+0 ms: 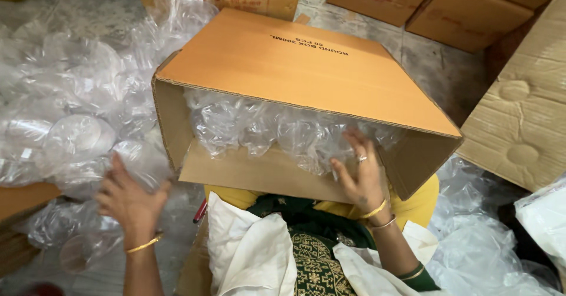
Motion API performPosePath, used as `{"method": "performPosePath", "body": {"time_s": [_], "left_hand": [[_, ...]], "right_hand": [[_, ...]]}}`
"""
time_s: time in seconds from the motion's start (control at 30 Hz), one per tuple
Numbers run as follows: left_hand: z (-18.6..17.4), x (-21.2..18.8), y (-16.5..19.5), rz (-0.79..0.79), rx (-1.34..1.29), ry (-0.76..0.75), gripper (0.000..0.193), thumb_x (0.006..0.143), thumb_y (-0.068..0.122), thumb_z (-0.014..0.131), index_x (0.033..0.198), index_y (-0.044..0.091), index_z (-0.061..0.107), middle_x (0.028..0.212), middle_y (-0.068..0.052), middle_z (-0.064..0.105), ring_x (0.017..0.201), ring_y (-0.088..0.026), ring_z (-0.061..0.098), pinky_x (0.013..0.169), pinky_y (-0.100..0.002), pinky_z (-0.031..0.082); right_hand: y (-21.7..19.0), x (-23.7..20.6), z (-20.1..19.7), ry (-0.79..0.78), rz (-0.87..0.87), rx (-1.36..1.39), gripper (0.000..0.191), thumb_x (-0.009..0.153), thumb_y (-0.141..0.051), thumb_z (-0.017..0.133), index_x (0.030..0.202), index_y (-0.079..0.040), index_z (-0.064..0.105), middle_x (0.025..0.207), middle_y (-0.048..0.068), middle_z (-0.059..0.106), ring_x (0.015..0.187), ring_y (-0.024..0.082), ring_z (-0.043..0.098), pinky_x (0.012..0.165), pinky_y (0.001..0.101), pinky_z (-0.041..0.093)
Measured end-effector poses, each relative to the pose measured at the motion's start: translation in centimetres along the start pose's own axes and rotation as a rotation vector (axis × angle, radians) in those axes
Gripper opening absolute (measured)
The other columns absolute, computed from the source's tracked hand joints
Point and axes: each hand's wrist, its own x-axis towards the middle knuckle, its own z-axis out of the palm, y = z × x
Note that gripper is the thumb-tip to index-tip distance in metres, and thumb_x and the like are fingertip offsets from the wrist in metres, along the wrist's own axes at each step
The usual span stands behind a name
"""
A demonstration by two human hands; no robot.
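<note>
Cardboard box (295, 72), tipped on its side with the opening toward the person, filled with clear plastic bags of containers (277, 131); right hand (361, 175) inside the opening, fingers spread flat on the bags, grasping nothing. Left of the box: left hand (131, 200), open, pressed on a loose heap of bagged containers (76, 137). Behind and right of the box: more brown cartons (466, 13).

The right hand (361, 175) is raised with its palm forward and fingers spread, pressed just inside the open mouth of the cardboard box (295, 66), wrist bent back above a forearm rising from below. The left hand (131, 199) lies open, fingers splayed, well left of the box and lower.
</note>
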Motion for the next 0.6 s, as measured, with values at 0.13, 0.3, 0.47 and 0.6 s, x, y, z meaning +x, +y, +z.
{"method": "performPosePath", "body": {"time_s": [0.13, 0.3, 0.47, 0.6], "left_hand": [[-6.7, -3.7, 6.5, 0.423, -0.279, 0.381, 0.123, 0.081, 0.047, 0.089, 0.169, 0.01, 0.011, 0.161, -0.03, 0.029, 0.148, -0.047, 0.027, 0.121, -0.063, 0.027], [-4.7, -11.3, 17.7, 1.086, -0.623, 0.075, 0.088, 0.088, 0.023, 0.071, 0.163, 0.012, 0.027, 0.172, -0.015, 0.034, 0.156, -0.036, 0.034, 0.128, -0.054, 0.025], [-4.3, -11.2, 17.3, 1.195, -0.915, 0.074, 0.1, 0.086, 0.038, 0.083, 0.155, 0.005, 0.019, 0.164, -0.024, 0.019, 0.15, -0.044, 0.026, 0.126, -0.055, 0.025], [-4.7, -9.3, 14.6, 0.816, -1.108, 0.184, 0.093, 0.085, 0.012, 0.083, 0.157, 0.01, 0.024, 0.154, -0.012, 0.035, 0.131, -0.023, 0.046, 0.109, -0.036, 0.045]], "right_hand": [[-3.8, -1.0, 1.6, -0.072, -0.165, 0.453, 0.079, 0.089, -0.022, 0.079, 0.155, -0.007, 0.037, 0.157, 0.017, 0.046, 0.149, 0.034, 0.045, 0.126, 0.0451, 0.037], [-6.2, -3.2, 5.7, -0.13, -0.291, 0.566, 0.122, 0.064, -0.029, 0.091, 0.156, 0.0, 0.015, 0.159, 0.021, 0.023, 0.148, 0.033, 0.021, 0.121, 0.0446, 0.019], [-2.1, -4.2, 3.5, 0.005, -0.017, 0.777, 0.076, 0.084, -0.006, 0.082, 0.147, -0.001, 0.039, 0.143, 0.009, 0.04, 0.141, 0.023, 0.041, 0.125, 0.04, 0.03], [4.8, -3.6, -1.6, 0.14, 0.273, 0.516, 0.059, 0.089, 0.0, 0.063, 0.145, -0.002, 0.043, 0.135, 0.01, 0.053, 0.125, 0.026, 0.058, 0.107, 0.037, 0.054]]}}
